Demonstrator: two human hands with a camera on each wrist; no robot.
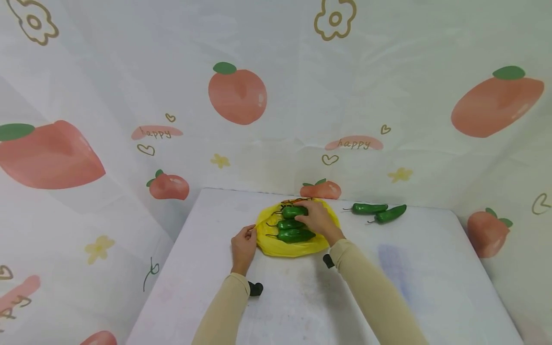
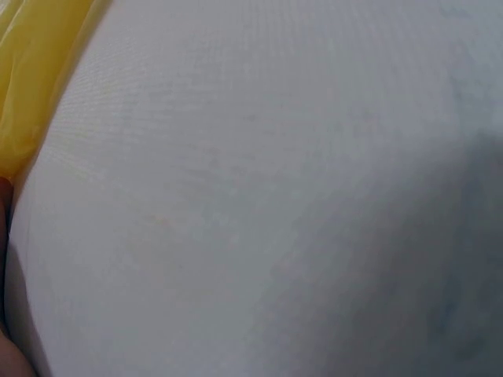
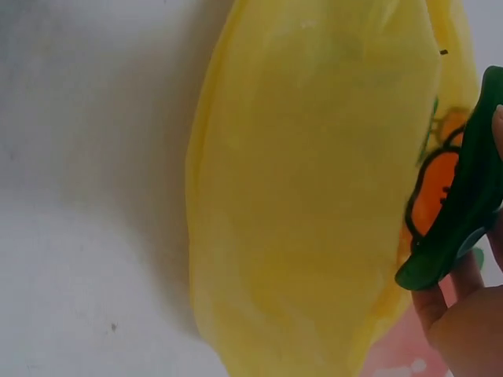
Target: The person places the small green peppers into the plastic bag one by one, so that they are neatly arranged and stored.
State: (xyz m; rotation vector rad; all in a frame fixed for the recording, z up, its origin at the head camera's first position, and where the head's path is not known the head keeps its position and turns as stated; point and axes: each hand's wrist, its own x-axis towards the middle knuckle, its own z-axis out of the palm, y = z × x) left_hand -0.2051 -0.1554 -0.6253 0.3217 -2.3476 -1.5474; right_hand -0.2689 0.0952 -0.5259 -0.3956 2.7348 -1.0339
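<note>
In the head view my left hand (image 1: 243, 247) pinches the left edge of a yellow plastic bag (image 1: 284, 250) that lies spread on the table. My right hand (image 1: 319, 219) grips a glossy green chili pepper (image 1: 293, 212) over the bag's far part. Two more green chili peppers (image 1: 295, 235) lie in a row on the bag, nearer to me, their thin stems pointing left. The right wrist view shows the gripped pepper (image 3: 468, 188) held by the fingers beside the bag's printed orange figure. Only a sliver of the left hand (image 2: 9, 353) shows in the left wrist view.
Two other green chili peppers (image 1: 390, 214) lie at the back right of the white table (image 1: 194, 268). Behind the table hangs a white cloth (image 1: 293, 105) printed with red fruit. A bluish stain (image 1: 394, 266) marks the tabletop on the right.
</note>
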